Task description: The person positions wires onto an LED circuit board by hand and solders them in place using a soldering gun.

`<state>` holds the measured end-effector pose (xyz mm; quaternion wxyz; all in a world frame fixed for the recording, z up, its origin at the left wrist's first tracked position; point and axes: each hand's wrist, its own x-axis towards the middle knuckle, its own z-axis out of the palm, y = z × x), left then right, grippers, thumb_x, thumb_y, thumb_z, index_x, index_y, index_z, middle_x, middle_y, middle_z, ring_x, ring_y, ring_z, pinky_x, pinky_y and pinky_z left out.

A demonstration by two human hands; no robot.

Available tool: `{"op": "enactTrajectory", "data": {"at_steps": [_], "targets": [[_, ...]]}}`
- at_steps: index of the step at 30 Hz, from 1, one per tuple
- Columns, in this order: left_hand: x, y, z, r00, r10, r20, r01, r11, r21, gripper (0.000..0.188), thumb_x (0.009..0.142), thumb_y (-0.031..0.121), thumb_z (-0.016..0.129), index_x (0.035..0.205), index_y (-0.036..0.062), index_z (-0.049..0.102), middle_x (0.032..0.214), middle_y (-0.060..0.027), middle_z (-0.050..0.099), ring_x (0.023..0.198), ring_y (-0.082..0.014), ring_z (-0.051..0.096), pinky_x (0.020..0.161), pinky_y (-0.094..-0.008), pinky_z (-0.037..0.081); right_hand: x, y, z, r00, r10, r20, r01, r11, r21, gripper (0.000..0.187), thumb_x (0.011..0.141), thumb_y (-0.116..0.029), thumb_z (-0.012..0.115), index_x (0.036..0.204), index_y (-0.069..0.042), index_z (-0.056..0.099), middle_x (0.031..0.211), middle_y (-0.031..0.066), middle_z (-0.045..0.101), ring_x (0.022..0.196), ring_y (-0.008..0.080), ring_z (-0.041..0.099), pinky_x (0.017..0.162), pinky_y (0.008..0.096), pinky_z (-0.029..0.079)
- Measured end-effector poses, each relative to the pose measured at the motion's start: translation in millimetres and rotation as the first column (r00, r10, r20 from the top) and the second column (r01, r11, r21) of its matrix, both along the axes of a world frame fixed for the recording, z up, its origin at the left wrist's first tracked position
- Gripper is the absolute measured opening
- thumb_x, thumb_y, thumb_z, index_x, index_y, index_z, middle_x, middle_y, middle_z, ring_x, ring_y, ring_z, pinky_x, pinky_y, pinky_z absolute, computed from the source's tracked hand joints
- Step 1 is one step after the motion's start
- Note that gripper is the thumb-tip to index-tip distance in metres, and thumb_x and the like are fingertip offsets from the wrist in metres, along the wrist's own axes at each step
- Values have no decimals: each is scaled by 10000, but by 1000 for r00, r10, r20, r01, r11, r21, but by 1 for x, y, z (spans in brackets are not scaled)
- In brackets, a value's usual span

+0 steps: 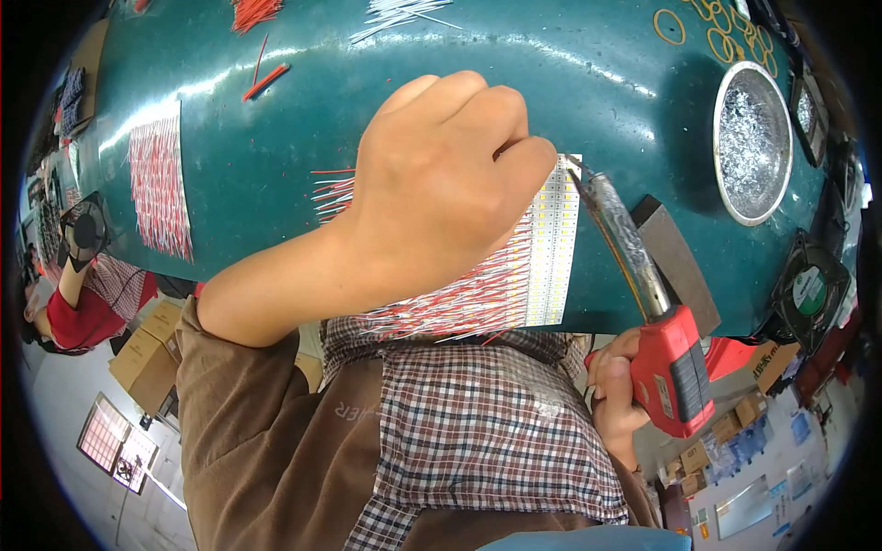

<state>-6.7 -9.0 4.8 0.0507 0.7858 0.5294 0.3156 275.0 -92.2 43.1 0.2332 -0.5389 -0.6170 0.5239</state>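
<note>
My left hand [441,174] is closed above a sheet of white LED strip boards [554,248], its knuckles facing up. The fingertips are turned out of sight, so what they pinch, if anything, is hidden. Many red and white wires [450,298] run across the sheet under my hand and wrist. A red and black soldering gun [675,372] is gripped in my right hand [617,386] at the table's near edge. From it the long metal barrel slants up and left, and its thin tip is at the sheet's upper right corner, close to my left fingers.
A dark metal block [675,262] lies right of the sheet. Beyond it are a round metal bowl [753,142] of silvery bits, a black fan [808,289] and yellow rubber bands [669,28]. Another wired sheet [161,179] lies left. A person in red [78,312] sits farther left.
</note>
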Motion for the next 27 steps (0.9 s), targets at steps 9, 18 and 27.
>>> {"op": "enactTrajectory", "data": {"at_steps": [9, 18, 27], "targets": [[0, 2, -2, 1000, 1, -21, -1, 1000, 12, 204, 627, 32, 753, 816, 101, 718, 686, 2, 505, 617, -182, 501, 537, -329, 357, -7, 5, 2, 988, -100, -114, 97, 995, -33, 91, 903, -39, 518, 951, 29, 480, 778, 92, 474, 432, 75, 374, 418, 242, 368], [-15, 0, 20, 999, 39, 5, -38, 994, -103, 71, 666, 112, 664, 685, 78, 605, 718, -57, 524, 726, -237, 534, 634, -356, 427, -16, -3, 3, 919, -261, -297, 269, 963, -15, 123, 914, -29, 541, 1007, 32, 489, 800, 95, 481, 427, 92, 376, 417, 263, 347], [-144, -18, 41, 875, 434, -215, -484, 757, -439, 248, 792, 224, 763, 880, 31, 634, 805, -63, 629, 765, -218, 599, 684, -345, 474, -19, -4, 2, 898, -327, -294, 337, 941, -17, 112, 934, -49, 518, 1016, 16, 477, 604, 19, 433, 423, 74, 338, 423, 244, 331]]}}
